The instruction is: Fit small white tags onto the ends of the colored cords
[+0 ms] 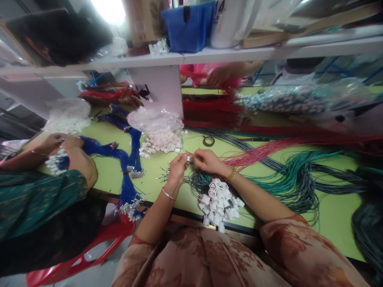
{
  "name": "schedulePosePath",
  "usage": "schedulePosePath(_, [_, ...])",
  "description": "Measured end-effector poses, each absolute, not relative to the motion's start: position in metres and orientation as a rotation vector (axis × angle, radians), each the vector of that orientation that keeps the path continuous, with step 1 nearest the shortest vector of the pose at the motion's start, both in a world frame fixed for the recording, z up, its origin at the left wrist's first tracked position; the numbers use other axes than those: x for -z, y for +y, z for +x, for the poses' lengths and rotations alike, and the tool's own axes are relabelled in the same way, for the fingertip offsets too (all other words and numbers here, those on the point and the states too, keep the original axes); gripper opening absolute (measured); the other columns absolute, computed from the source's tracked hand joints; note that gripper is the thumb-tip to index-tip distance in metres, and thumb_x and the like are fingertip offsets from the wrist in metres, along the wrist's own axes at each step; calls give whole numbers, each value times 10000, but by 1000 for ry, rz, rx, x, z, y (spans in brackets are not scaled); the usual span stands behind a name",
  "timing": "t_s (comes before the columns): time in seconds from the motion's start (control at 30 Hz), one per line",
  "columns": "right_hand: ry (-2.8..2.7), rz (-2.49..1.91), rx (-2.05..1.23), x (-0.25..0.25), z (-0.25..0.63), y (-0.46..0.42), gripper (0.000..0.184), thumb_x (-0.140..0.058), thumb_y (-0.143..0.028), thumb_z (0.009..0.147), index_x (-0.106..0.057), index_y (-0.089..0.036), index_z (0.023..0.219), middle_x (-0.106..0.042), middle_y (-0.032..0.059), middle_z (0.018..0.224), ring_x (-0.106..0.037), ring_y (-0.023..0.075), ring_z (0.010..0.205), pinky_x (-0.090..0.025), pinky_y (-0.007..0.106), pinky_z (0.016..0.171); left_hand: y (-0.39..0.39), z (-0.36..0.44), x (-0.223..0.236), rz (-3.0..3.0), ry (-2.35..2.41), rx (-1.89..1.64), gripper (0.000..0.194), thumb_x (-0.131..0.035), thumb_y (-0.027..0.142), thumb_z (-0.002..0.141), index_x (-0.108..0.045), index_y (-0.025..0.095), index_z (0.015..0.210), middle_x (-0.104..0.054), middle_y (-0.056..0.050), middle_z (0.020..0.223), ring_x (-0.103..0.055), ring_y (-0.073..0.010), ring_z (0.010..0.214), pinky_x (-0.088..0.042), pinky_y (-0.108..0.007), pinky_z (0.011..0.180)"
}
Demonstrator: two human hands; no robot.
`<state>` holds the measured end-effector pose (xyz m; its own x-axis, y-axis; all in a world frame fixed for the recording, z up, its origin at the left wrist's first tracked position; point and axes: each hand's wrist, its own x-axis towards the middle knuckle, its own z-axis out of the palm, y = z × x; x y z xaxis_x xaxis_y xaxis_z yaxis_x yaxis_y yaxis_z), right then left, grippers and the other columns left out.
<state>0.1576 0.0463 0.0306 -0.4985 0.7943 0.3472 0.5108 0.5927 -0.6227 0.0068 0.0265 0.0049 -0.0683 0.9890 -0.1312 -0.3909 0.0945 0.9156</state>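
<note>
Your left fingers (181,158) pinch a white connector (188,158); your right fingers (198,156) close beside it, contents unclear. Likely wiring it: align carefully.

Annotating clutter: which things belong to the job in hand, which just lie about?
Likely in the job:
white piece, between left hand and right hand
green wires
pink wires
white housing cluster
loose white pieces

Seemingly lying about:
black tape roll
blue bin

A dark "14" can be read on the white container (225,30).
</note>
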Motion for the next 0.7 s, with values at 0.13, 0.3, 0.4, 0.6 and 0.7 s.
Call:
schedulePosePath(0.13, [-2161,-1070,-691,-27,158,45,99,-512,-186,742,-515,-160,646,-492,-18,573,-384,93,527,-267,223,538,27,7,-6,836,1068,-1331,310,-751,402,674,-710,130,817,-622,-22,686,-441,-64,539,-337,-204,517])
schedulePosePath(0.3, [-1990,-1052,-1075,-37,172,59,217,-489,-320,811,-571,-142,717,-523,-17,597,-422,94,544,-312,215,534,1,16,-27,1301,1175,-1480,205,-638,353,804,-729,184,876,-643,-87,912,-571,-175,865,-462,-293,777])
schedulePosePath(0.4, [-2020,-1049,-1190,-55,173,71,261,-508,-364,813,-599,-129,744,-552,-12,614,-444,93,559,-337,208,533,-28,36,-44,1800,910,-1336,239,-563,296,856,-721,219,1018,-632,-119,1030,-573,-210,971,-457,-345,879])
schedulePosePath(0.6, [-2543,-793,-1277,-49,124,58,177,-674,-317,694,-609,-155,662,-557,-35,568,-431,76,527,-334,211,526,-58,68,-55,2203,392,-983,323,-635,351,802,-689,201,1082,-678,-140,1056,-610,-257,987,-460,-409,927])
schedulePosePath(0.7, [-2380,-970,-1093,-25,105,42,302,-793,-322,570,-520,-198,534,-456,-30,472,-415,109,513,-331,260,506,-45,45,-52,2136,582,-1089,259,-631,316,800,-704,218,1028,-682,-118,1050,-608,-258,998,-444,-409,947])
